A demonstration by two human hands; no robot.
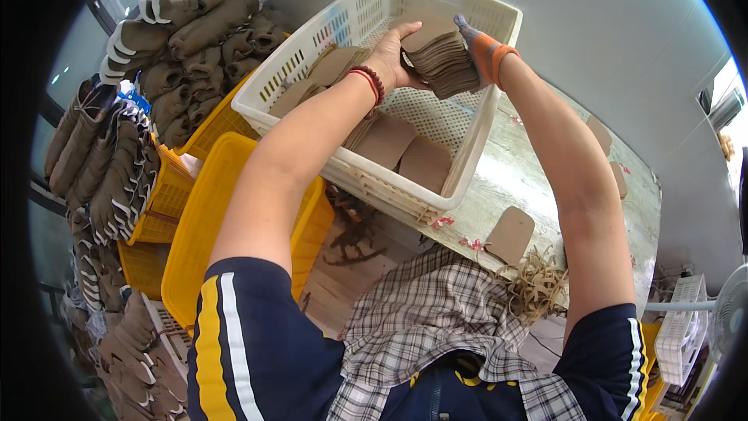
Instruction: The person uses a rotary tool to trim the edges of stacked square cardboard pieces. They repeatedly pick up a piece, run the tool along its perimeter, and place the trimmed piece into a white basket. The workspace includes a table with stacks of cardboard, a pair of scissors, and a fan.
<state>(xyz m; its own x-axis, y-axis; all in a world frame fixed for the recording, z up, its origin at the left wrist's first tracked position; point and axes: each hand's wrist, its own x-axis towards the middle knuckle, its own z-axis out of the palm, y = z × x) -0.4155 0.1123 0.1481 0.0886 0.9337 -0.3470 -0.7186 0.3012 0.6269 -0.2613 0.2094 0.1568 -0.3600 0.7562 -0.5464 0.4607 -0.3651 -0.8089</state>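
Between both hands is a thick stack of brown, rounded flat pieces (442, 66), raised over the white plastic crate (372, 1). My left hand (392, 58), bare with a red bracelet at the wrist, is closed on the stack's left side. On the opposite side, my right hand (483, 51), in a grey and orange glove, grips the stack's right edge; some fingers are hidden. Lower in the crate lie more stacks of brown pieces (386, 142), along its left side and near end.
The crate rests on a patterned table (487, 187). One loose brown piece (510, 234) and a tangle of brown strips (538, 284) lie at its near edge. Left stand yellow crates (206, 218) and piled brown boot uppers (214, 27). A white fan (731, 312) stands right.
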